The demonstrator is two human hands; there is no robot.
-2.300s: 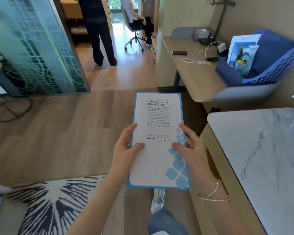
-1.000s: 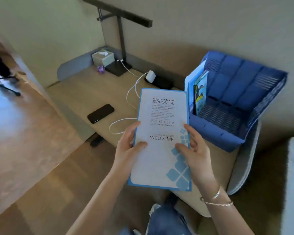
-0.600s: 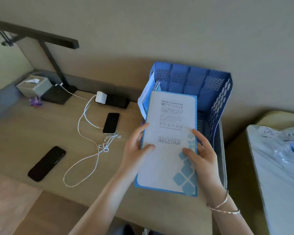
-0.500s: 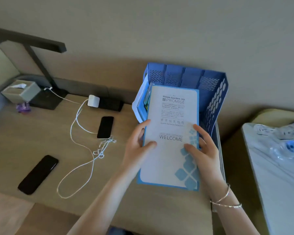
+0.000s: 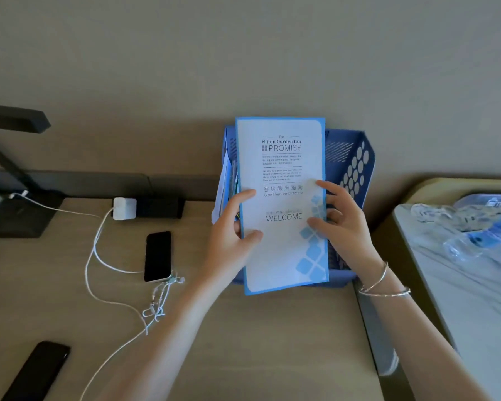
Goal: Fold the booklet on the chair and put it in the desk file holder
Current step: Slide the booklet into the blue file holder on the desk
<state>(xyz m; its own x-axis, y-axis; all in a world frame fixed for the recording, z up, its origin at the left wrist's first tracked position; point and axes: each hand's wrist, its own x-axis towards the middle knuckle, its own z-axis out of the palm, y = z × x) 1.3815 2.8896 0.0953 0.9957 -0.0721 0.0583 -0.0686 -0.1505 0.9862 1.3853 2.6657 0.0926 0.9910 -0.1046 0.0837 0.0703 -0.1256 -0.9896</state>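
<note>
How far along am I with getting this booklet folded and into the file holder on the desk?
Done: the booklet looks folded shut, cover facing you, and carried to the desk. In hand: your left hand and right hand grip its side edges, holding it over the blue file holder. Left: lower it into a slot beside the papers already there, then let go.

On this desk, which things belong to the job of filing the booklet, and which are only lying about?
Belong to the job:
booklet
blue file holder
left hand
right hand

Only lying about:
phone on the charging cable
second black phone
white charger
desk lamp
plastic bottles
</note>
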